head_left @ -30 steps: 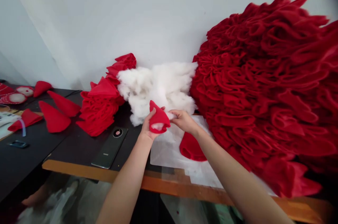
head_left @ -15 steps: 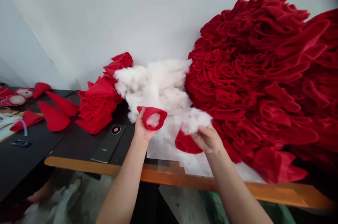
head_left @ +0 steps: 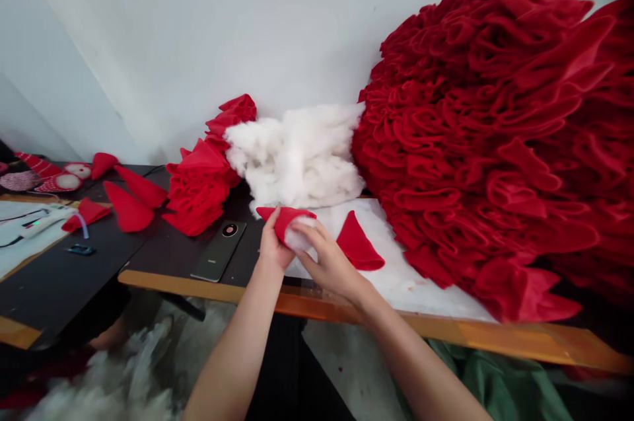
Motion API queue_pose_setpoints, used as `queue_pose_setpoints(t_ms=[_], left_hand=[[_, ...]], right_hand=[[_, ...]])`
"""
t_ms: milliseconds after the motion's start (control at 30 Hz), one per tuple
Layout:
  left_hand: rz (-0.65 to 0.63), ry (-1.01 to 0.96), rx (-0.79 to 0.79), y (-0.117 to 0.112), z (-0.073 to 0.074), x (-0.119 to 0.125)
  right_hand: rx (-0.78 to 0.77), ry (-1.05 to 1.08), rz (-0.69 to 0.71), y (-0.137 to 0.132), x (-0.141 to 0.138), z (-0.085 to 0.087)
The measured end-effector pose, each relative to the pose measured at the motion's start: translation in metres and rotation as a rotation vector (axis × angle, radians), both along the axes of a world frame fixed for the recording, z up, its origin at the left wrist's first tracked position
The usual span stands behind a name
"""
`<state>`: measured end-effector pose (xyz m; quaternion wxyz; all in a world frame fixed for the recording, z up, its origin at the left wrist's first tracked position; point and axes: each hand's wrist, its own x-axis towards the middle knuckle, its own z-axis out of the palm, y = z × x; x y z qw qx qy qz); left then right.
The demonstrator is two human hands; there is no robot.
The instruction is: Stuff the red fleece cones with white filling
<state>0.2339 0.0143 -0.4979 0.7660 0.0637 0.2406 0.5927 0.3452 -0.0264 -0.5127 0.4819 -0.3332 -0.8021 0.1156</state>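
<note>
My left hand point(head_left: 272, 244) is shut on a small red felt cone point(head_left: 286, 220), holding it near its open end. My right hand point(head_left: 327, 261) presses its fingers onto a tuft of white polyester stuffing point(head_left: 301, 237) at the cone's mouth, and the fingers hide part of the tuft. Behind my hands lies a large heap of the same white stuffing point(head_left: 297, 160). A second red felt cone point(head_left: 357, 246) lies flat on a white sheet point(head_left: 411, 279), just right of my right hand.
A huge mound of red felt cones point(head_left: 485, 137) rises at the right against the wall. A red stack point(head_left: 201, 186) stands left of the stuffing, beside a smartphone point(head_left: 218, 250). Several loose cones point(head_left: 129, 206) lie on the black table point(head_left: 99, 262), which has a wooden edge.
My right hand has moved left from the mound, bringing its stuffing to the cone in my left hand. The cone on the sheet now lies spread flat, and the view has shifted.
</note>
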Motion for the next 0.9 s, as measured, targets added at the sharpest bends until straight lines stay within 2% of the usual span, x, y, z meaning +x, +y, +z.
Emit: queue_pose_setpoints(t_ms=[33, 100, 267, 333, 367, 467, 533, 600, 700, 800, 900], left_hand=[[-0.012, -0.011, -0.019, -0.001, -0.001, -0.002], [-0.052, -0.012, -0.049, -0.006, -0.003, -0.001], [-0.109, -0.02, -0.029, -0.018, -0.008, 0.01], [-0.133, -0.021, -0.049, -0.019, -0.009, 0.009], [-0.159, -0.011, -0.063, -0.019, -0.009, 0.008], [-0.241, 0.028, -0.095, -0.018, -0.008, 0.002], [-0.248, 0.08, -0.071, -0.022, -0.009, 0.001], [-0.129, 0.212, -0.003, -0.029, -0.011, 0.001], [0.151, 0.478, 0.181, -0.042, -0.019, 0.002], [0.303, 0.672, 0.355, -0.045, -0.028, 0.0], [0.432, 0.85, 0.394, -0.038, -0.036, -0.004]], right_hand=[[-0.008, 0.012, 0.001, -0.003, 0.002, -0.001], [0.003, 0.033, -0.088, -0.004, 0.003, -0.007], [0.155, 0.0, -0.515, 0.005, -0.009, -0.027], [0.194, 0.022, -0.607, 0.006, -0.01, -0.028], [0.17, 0.041, -0.583, 0.007, -0.01, -0.027], [-0.02, 0.127, -0.396, 0.007, -0.005, -0.023], [-0.084, 0.189, -0.369, 0.007, -0.002, -0.022], [-0.051, 0.231, -0.437, 0.008, -0.001, -0.022], [0.003, 0.23, -0.491, 0.008, -0.002, -0.022], [0.038, 0.212, -0.433, 0.003, -0.006, -0.022], [0.054, 0.21, -0.352, -0.004, -0.009, -0.023]])
